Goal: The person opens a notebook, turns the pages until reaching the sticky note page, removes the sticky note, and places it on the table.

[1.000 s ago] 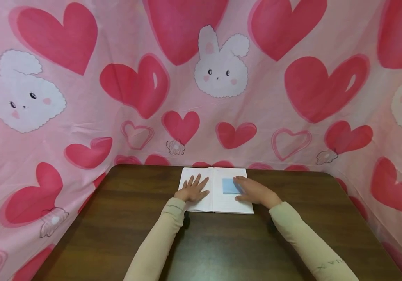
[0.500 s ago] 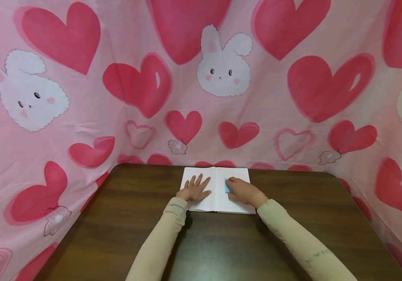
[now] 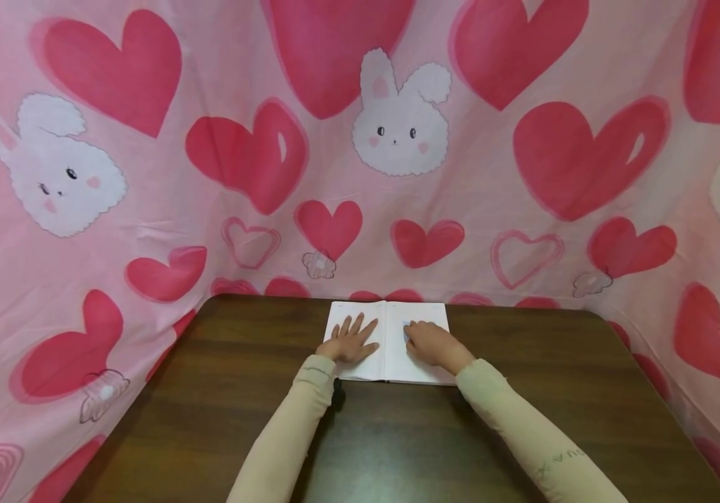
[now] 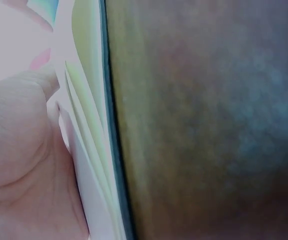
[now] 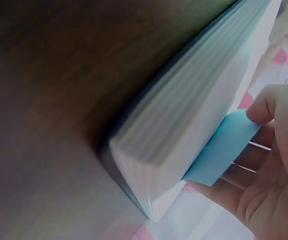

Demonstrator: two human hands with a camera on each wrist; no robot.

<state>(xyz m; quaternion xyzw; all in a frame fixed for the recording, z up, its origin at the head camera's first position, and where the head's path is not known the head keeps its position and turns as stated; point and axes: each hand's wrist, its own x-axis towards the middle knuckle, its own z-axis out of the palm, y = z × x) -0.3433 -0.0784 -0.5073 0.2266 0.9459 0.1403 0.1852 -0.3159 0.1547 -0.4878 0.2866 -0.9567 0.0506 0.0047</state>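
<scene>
An open notebook (image 3: pixel 400 365) with white pages lies at the far side of the table. My left hand (image 3: pixel 346 342) rests flat on its left page, fingers spread; its palm (image 4: pixel 18 150) shows beside the page edges in the left wrist view. Over the right page, my right hand (image 3: pixel 433 344) pinches a light blue sticky note (image 5: pixel 221 150) between thumb and fingers. In the right wrist view, the note stands tilted up from the page, its lower edge against the paper. Only a sliver of the note shows in the head view, the rest hidden by my hand.
The dark brown wooden table (image 3: pixel 360 440) extends around the notebook. Behind and beside it hangs a pink cloth (image 3: pixel 372 188) printed with hearts and rabbits.
My right hand has moved left across the right page and its fingers have curled onto the blue sticky note, covering more of it. My left hand keeps its place on the left page.
</scene>
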